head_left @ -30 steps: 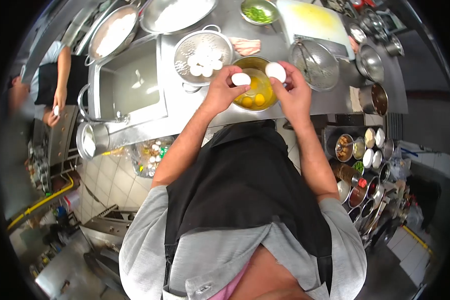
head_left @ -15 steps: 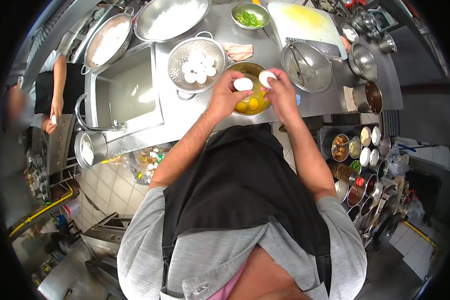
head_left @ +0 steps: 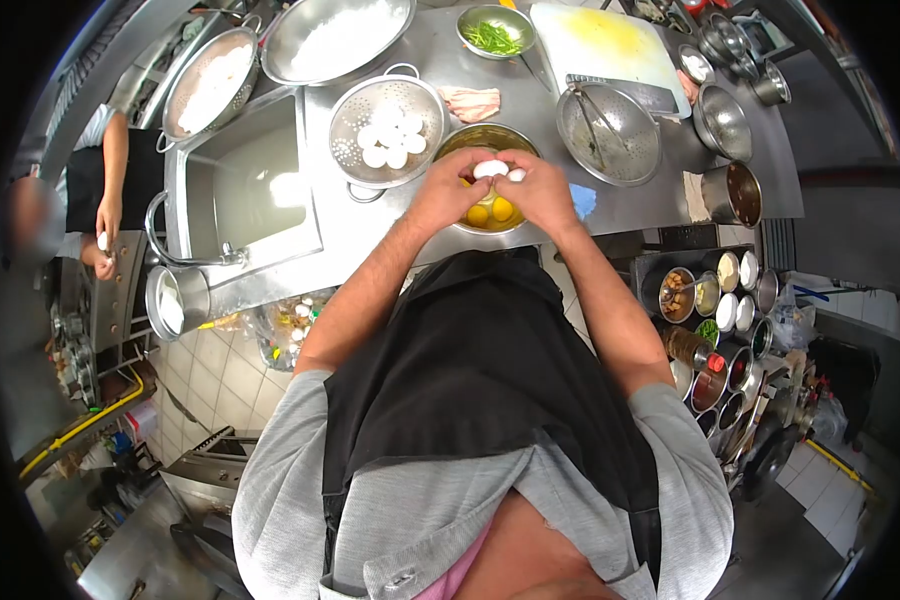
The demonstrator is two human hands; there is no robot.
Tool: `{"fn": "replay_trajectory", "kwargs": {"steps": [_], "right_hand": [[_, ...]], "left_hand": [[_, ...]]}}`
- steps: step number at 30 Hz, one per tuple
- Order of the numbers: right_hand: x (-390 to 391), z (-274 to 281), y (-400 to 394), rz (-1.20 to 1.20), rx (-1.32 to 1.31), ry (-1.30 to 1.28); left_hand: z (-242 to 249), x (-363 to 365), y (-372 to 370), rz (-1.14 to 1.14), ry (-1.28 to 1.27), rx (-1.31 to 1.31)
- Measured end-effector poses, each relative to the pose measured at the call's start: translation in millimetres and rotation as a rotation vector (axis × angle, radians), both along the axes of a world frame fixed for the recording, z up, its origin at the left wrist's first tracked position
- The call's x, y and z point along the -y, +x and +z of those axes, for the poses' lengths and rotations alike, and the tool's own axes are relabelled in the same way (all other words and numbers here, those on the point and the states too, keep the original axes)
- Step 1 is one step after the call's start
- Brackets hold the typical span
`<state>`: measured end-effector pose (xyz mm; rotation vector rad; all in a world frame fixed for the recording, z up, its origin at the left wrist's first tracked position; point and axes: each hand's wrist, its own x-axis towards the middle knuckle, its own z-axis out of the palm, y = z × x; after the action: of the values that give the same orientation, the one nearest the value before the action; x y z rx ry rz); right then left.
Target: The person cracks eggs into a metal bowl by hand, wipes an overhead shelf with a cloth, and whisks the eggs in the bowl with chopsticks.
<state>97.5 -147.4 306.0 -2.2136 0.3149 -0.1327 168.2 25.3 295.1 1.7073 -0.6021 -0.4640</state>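
Over a metal bowl (head_left: 487, 131) my two hands meet, thumbs and fingertips close together. My left hand (head_left: 450, 186) is closed on a white egg (head_left: 490, 169). My right hand (head_left: 542, 188) is closed with a second egg (head_left: 516, 175) showing at its fingers, and its fingertips reach the first egg. Yellow yolks (head_left: 490, 212) lie in the bowl below, partly covered by my hands. To the left stands a perforated colander (head_left: 345, 135) with several whole white eggs (head_left: 392, 136).
At the left is a sink (head_left: 315, 200) with a curved tap. An upturned-edge colander (head_left: 620, 150) with tongs stands right of the bowl, near a blue cloth (head_left: 583, 201). Behind lie a cutting board (head_left: 610, 45) and a cleaver (head_left: 650, 97). Another person (head_left: 110, 190) works at far left.
My hands have come together over the bowl, the right moving left, so the two eggs are now side by side. More of the blue cloth shows.
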Motion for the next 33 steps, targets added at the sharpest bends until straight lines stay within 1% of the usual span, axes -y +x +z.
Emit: {"fn": "replay_trajectory", "kwargs": {"steps": [4,7,10,12,13,15,18,21,23,24,26,27,28,29,30,31,32,33], "right_hand": [[-4.6,5.9,2.4,-0.010,0.009,-0.089],[-3.3,6.0,3.7,0.019,0.051,-0.144],[2.4,7.3,3.2,0.087,0.088,-0.308],[5.8,12.8,4.5,0.158,0.087,-0.464],[8.3,12.4,6.0,0.172,0.117,-0.451],[13.7,11.8,11.6,0.199,0.178,-0.425],[9.8,15.7,22.4,0.149,0.154,-0.198],[-5.3,24.1,29.6,0.175,0.123,0.024],[-19.0,31.9,29.9,0.206,0.150,0.094],[-22.7,29.4,29.1,0.228,0.157,0.137],[-15.6,12.1,31.1,0.194,0.129,0.227],[-12.3,9.6,28.4,0.148,0.083,0.363],[-7.3,8.7,25.3,0.092,0.033,0.490],[0.2,4.1,23.3,0.083,0.028,0.480],[8.3,-1.6,19.8,0.066,0.022,0.467],[12.6,-6.2,15.2,0.042,0.019,0.449],[14.8,-11.0,10.0,0.024,0.016,0.462],[19.7,-16.1,5.3,0.003,0.018,0.469]], "left_hand": [[0.4,3.5,1.6,0.023,0.061,-0.027],[-25.5,5.0,8.9,0.021,-0.017,-0.005],[-15.7,-0.6,13.0,-0.028,0.071,0.126],[-16.5,-4.0,22.3,-0.056,0.094,0.429],[-16.8,-5.0,25.4,-0.071,0.105,0.581],[-2.0,-4.5,26.8,-0.077,0.117,0.548],[19.7,-5.4,24.6,-0.055,0.093,0.502],[26.0,-15.2,18.1,-0.002,0.052,0.468],[36.3,-44.0,11.4,0.094,0.060,0.500],[48.5,-64.0,2.7,0.171,0.090,0.364],[52.1,-118.8,-13.1,0.356,0.161,0.344],[56.5,-150.5,-23.5,0.468,0.204,0.316],[46.7,-185.6,-32.0,0.601,0.264,0.302],[38.6,-224.5,-41.6,0.694,0.337,0.238],[42.2,-254.7,-53.7,0.855,0.561,0.049],[28.6,-293.6,-64.5,0.914,0.573,0.022],[25.7,-320.9,-76.3,0.929,0.578,0.046],[1.3,-360.0,-84.7,0.901,0.647,0.120]]}}
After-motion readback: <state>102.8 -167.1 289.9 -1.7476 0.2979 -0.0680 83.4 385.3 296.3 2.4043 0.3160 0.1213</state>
